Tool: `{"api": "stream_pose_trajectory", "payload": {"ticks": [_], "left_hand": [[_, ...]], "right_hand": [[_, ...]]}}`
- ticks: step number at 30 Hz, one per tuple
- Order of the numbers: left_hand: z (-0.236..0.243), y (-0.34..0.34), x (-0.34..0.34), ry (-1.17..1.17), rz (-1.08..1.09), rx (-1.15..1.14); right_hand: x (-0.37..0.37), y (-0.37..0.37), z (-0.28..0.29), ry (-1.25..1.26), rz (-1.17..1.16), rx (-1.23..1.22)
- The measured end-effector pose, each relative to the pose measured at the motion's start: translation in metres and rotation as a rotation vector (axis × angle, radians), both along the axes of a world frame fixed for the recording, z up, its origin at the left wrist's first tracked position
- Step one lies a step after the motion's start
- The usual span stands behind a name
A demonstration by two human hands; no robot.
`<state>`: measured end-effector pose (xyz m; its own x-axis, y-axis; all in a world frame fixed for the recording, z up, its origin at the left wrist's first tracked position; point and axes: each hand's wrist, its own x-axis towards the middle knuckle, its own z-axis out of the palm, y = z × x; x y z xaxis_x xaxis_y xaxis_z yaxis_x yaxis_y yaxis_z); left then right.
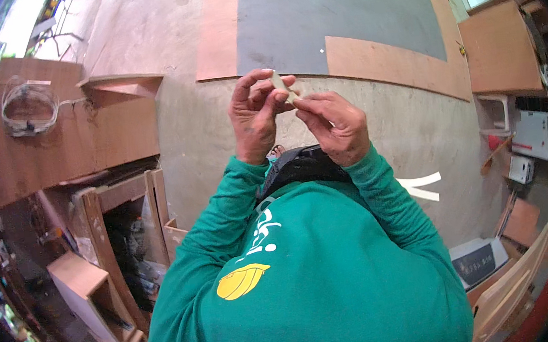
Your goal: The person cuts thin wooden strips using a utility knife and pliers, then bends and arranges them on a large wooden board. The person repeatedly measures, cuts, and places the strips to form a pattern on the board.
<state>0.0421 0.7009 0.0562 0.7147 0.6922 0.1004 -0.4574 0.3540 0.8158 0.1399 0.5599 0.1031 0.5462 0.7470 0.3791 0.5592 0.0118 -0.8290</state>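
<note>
In front of my chest I hold a small pale strip point(279, 81), narrow and a little curved, between my two hands. My left hand point(256, 118) is raised, with its thumb and fingers closed on the strip's upper part. At the strip's lower end, the thumb and forefinger of my right hand point(336, 126) are pinched together. What the strip is made of cannot be told, and the fingers cover part of it.
Ahead on the concrete floor point(190, 133) lie plywood sheets point(396, 61) and a large grey panel point(337, 11). At left, a wooden bench point(116, 131) carries a coiled cable point(30, 124). White strips point(422, 181) lie right of me; a brown board point(499, 47) stands farther right.
</note>
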Motion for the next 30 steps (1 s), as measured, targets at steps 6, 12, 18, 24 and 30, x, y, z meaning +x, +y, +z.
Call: {"api": "stream_pose_trajectory", "payload": {"ticks": [6, 12, 18, 24, 30], "left_hand": [[0.004, 0.005, -0.006, 0.0, 0.073, 0.091], [0.013, 0.024, 0.005, 0.035, 0.145, 0.135], [0.039, 0.075, 0.003, -0.026, 0.28, 0.171], [0.057, 0.085, 0.003, -0.083, 0.295, 0.132], [0.049, 0.092, 0.006, 0.023, 0.349, 0.143]], "right_hand": [[0.008, 0.004, -0.008, -0.035, 0.051, 0.118], [0.011, -0.013, -0.013, -0.016, 0.007, 0.099], [0.016, -0.045, -0.028, -0.079, -0.021, 0.06], [0.017, -0.066, -0.027, -0.013, -0.05, 0.038], [0.019, -0.066, -0.039, -0.113, -0.011, -0.007]]}}
